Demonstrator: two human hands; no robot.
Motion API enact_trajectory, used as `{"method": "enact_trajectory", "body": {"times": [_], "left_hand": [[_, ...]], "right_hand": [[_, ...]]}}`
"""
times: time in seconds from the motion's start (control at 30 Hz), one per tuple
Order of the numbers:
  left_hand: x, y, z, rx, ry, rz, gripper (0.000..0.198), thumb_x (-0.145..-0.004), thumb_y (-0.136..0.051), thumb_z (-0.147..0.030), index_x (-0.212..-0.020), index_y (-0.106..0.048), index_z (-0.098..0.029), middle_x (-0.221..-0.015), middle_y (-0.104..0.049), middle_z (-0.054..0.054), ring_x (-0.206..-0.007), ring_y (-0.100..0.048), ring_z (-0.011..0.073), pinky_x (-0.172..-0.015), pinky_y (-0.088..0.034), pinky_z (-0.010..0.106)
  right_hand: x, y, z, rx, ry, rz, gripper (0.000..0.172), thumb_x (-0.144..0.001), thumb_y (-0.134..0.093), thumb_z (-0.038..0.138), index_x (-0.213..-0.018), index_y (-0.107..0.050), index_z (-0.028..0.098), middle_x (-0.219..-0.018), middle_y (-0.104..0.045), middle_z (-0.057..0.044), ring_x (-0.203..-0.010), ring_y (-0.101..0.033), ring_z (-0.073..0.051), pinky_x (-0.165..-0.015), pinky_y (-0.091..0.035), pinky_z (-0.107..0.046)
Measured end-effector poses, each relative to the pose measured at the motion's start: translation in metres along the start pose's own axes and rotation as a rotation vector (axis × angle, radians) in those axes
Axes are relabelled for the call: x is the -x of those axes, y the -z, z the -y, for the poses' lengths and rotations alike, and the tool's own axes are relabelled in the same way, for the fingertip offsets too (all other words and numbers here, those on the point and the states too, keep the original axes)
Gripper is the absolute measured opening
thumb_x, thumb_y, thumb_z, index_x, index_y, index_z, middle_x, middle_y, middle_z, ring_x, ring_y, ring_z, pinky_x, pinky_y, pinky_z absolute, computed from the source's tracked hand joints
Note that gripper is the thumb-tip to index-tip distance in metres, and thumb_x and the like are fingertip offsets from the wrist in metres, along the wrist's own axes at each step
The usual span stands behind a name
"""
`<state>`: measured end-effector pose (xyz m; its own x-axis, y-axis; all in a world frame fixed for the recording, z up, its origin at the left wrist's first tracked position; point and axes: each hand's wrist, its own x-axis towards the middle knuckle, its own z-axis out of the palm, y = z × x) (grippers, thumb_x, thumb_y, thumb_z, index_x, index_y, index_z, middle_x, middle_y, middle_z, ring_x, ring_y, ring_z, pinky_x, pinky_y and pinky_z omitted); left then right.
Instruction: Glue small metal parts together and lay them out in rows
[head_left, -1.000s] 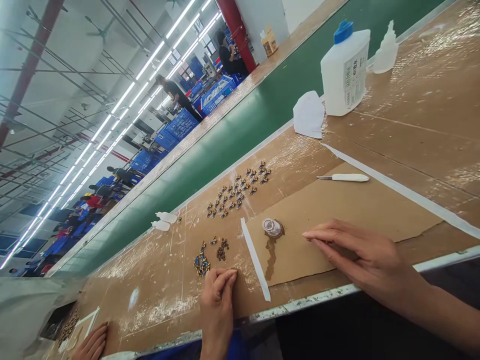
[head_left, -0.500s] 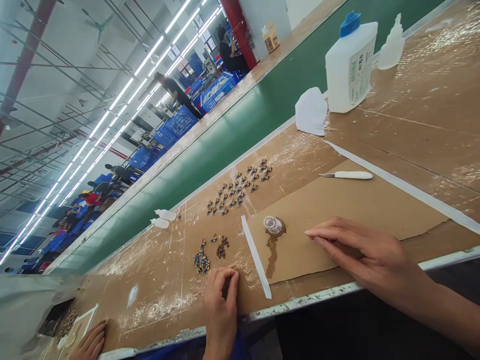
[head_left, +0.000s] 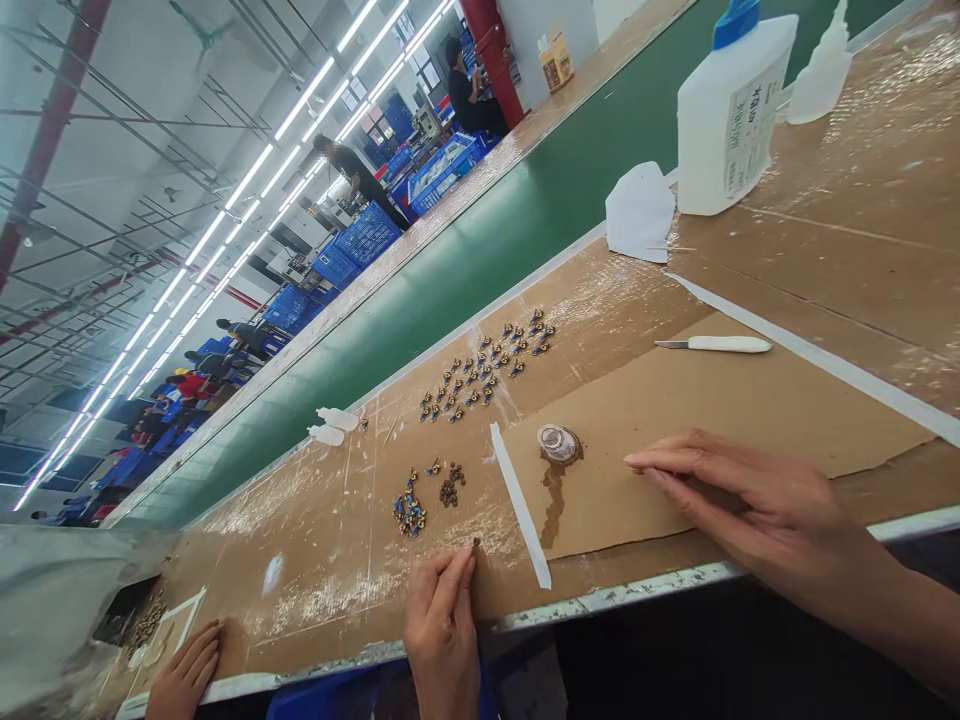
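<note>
My left hand (head_left: 442, 625) rests at the table's front edge, thumb and forefinger pinched on a small dark brown bead-like piece (head_left: 476, 542) at their tips. Over the cardboard sheet (head_left: 615, 410), my right hand (head_left: 739, 500) is closed in a pinch; what sits between its fingertips is too small to make out. Left of that hand, a small clear cup (head_left: 559, 443) stands on the cardboard beside a wet brown streak (head_left: 553, 505). Beyond my left hand lie a cluster of brown bead-like pieces (head_left: 452, 485) and a heap of small blue-and-gold pieces (head_left: 410, 515).
More blue-and-gold pieces (head_left: 487, 370) lie spread farther back. A white-handled craft knife (head_left: 727, 344), a large white bottle (head_left: 735, 120), a dropper bottle (head_left: 821, 80) and white paper (head_left: 640, 212) are right. Another person's hand (head_left: 184, 672) rests lower left.
My left fingers have straightened from a curl, and the brown piece now shows at their tips. My right hand keeps its pinch over the cardboard. The view has shifted slightly.
</note>
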<state>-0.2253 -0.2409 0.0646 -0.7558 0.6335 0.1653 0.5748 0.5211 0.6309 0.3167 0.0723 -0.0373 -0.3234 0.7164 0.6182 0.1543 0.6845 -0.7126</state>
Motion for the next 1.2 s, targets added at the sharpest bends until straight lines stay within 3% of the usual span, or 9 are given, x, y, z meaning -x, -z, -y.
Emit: {"method": "enact_trajectory", "body": {"times": [0.13,0.3,0.4,0.7,0.87,0.97,1.0,1.03,1.2], "left_hand": [[-0.017,0.009,0.043,0.032,0.039,-0.058,0.038,-0.072,-0.045,-0.074,-0.068,-0.069,-0.045,-0.075,-0.072,-0.002,-0.072,-0.068,0.023,-0.059,-0.057,0.041],[-0.022,0.005,0.042,0.012,0.054,-0.099,0.048,-0.052,-0.047,-0.088,-0.055,-0.065,-0.044,-0.061,-0.068,0.002,-0.062,-0.064,0.0258,-0.054,-0.056,0.046],[-0.021,0.007,0.038,-0.006,0.061,-0.085,0.048,-0.054,-0.044,-0.089,-0.057,-0.064,-0.045,-0.064,-0.068,0.003,-0.064,-0.064,0.0258,-0.058,-0.057,0.047],[-0.001,-0.005,0.002,-0.074,-0.064,-0.001,0.041,-0.074,-0.04,-0.076,-0.07,-0.068,-0.046,-0.068,-0.068,0.002,-0.068,-0.065,0.0242,-0.061,-0.057,0.046],[0.007,-0.014,-0.056,-0.142,-0.196,-0.009,0.056,-0.083,-0.033,-0.069,-0.095,-0.072,-0.03,-0.076,-0.068,0.006,-0.074,-0.068,0.0247,-0.056,-0.052,0.043],[0.019,-0.033,-0.102,-0.252,-0.345,-0.006,0.046,-0.084,-0.05,-0.057,-0.109,-0.063,-0.02,-0.105,-0.066,0.007,-0.087,-0.065,0.0205,-0.07,-0.055,0.039],[0.024,-0.045,-0.116,-0.263,-0.36,0.011,0.037,-0.084,-0.051,-0.054,-0.109,-0.062,-0.028,-0.113,-0.064,0.008,-0.091,-0.063,0.0193,-0.071,-0.055,0.036],[0.029,-0.059,-0.127,-0.273,-0.384,0.025,0.039,-0.09,-0.044,-0.048,-0.11,-0.061,-0.019,-0.118,-0.062,0.009,-0.092,-0.063,0.0185,-0.075,-0.052,0.038],[0.048,-0.149,-0.159,-0.345,-0.449,0.124,0.023,-0.089,-0.052,-0.039,-0.109,-0.06,-0.031,-0.122,-0.057,0.006,-0.102,-0.056,0.0191,-0.082,-0.052,0.036]], "right_hand": [[0.0,-0.001,0.0,0.031,0.004,-0.003,0.016,-0.086,-0.055,0.019,-0.098,-0.064,0.026,-0.09,-0.069,0.0,-0.08,-0.067,-0.013,-0.073,-0.054,-0.022],[-0.003,0.0,0.003,0.047,0.013,-0.016,0.014,-0.087,-0.054,0.022,-0.093,-0.066,0.023,-0.087,-0.07,-0.002,-0.077,-0.067,-0.013,-0.072,-0.054,-0.02],[-0.003,0.001,0.002,0.056,0.012,-0.003,0.014,-0.087,-0.055,0.021,-0.095,-0.066,0.023,-0.089,-0.07,-0.002,-0.078,-0.067,-0.013,-0.074,-0.054,-0.021],[-0.002,0.0,0.003,0.068,-0.011,0.005,0.014,-0.087,-0.054,0.025,-0.094,-0.066,0.024,-0.089,-0.07,-0.002,-0.078,-0.068,-0.013,-0.072,-0.053,-0.02],[-0.001,0.0,0.001,0.072,-0.01,0.023,0.013,-0.087,-0.055,0.023,-0.095,-0.066,0.024,-0.089,-0.07,-0.002,-0.079,-0.067,-0.013,-0.073,-0.052,-0.019],[-0.001,0.0,0.001,0.088,-0.003,0.024,0.013,-0.087,-0.055,0.023,-0.095,-0.065,0.023,-0.09,-0.07,-0.002,-0.079,-0.067,-0.012,-0.074,-0.052,-0.019],[-0.001,0.0,0.001,0.091,-0.002,0.024,0.013,-0.087,-0.055,0.023,-0.094,-0.065,0.023,-0.09,-0.07,-0.002,-0.079,-0.067,-0.012,-0.074,-0.051,-0.019],[-0.002,0.0,0.001,0.09,0.002,0.02,0.012,-0.087,-0.055,0.022,-0.094,-0.065,0.023,-0.089,-0.069,-0.002,-0.078,-0.067,-0.012,-0.073,-0.051,-0.019],[-0.001,0.0,0.002,0.097,0.029,0.003,0.013,-0.087,-0.055,0.021,-0.095,-0.064,0.024,-0.089,-0.069,0.0,-0.078,-0.067,-0.011,-0.073,-0.051,-0.018]]}}
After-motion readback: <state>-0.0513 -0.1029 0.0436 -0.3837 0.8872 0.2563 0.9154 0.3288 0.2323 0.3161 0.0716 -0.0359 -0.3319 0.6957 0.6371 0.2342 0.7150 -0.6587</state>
